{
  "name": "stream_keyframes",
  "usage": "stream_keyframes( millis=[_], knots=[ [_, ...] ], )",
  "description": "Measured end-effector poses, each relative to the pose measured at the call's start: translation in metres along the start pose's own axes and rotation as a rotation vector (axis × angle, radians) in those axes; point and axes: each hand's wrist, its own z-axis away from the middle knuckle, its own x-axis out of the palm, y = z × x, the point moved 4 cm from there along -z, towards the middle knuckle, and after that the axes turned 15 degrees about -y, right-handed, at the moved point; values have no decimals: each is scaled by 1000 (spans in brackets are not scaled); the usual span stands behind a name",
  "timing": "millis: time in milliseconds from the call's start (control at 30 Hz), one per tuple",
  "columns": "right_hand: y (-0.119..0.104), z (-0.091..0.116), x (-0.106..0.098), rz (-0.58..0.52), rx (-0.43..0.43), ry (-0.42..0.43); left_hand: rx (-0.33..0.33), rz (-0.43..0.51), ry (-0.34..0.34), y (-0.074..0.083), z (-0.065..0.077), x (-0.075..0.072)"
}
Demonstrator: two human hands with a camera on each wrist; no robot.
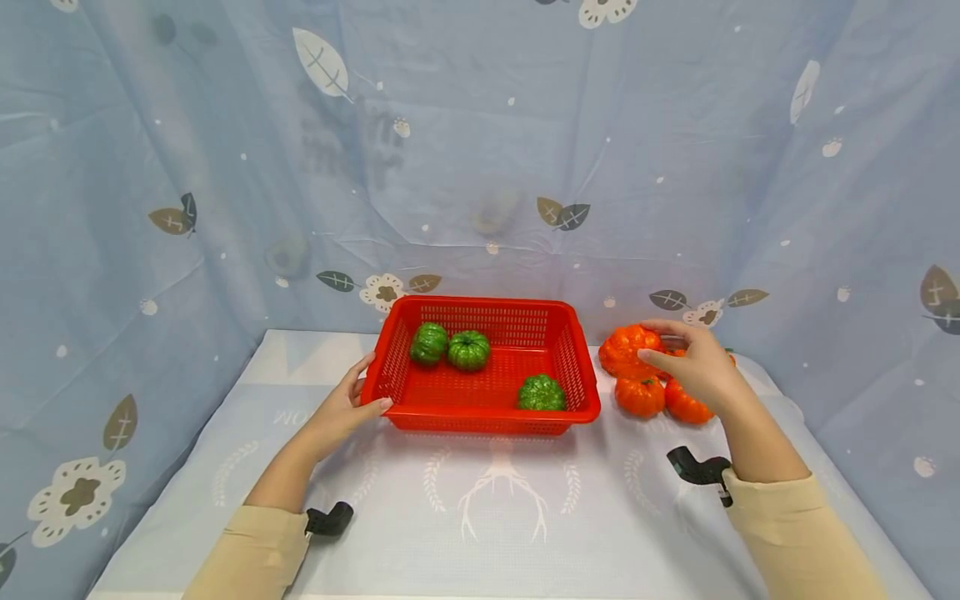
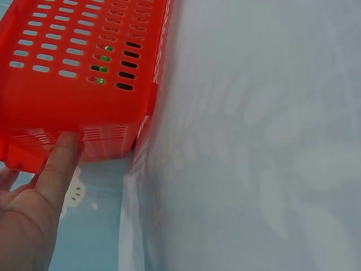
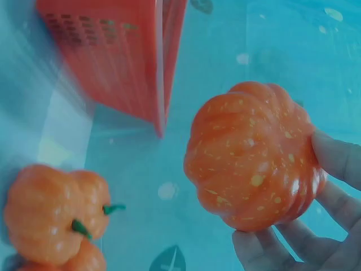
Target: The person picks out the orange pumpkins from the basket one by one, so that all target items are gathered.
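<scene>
A red plastic basket [image 1: 465,410] with slotted walls stands mid-table. Against its left end and front corner rests my left hand [image 1: 336,418], the thumb and fingers extended along the outside. Inside the basket, two green pumpkins sit at the back left, one round [image 1: 468,350] and one beside it [image 1: 429,343]; a third green pumpkin [image 1: 542,393] lies at the front right. To the basket's right, my right hand [image 1: 703,367] holds an orange pumpkin [image 3: 254,158] flecked with yellow, between thumb and fingers. It appears raised above the table in the right wrist view.
More small orange pumpkins with green stems cluster under and in front of my right hand, including one at the front [image 1: 640,398] and one beside it [image 1: 686,406]. A patterned blue cloth [image 1: 480,167] hangs behind the table [image 1: 495,533] and at both sides.
</scene>
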Motion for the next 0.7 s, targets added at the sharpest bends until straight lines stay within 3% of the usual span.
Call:
stream_keyframes(
  millis=[433,700],
  knots=[
    [58,34,-31,-32,75,172,32,9,0,2,-1,0],
    [102,47,-36,54,138,284,22,10,-3,-1,0,-1]
  ],
)
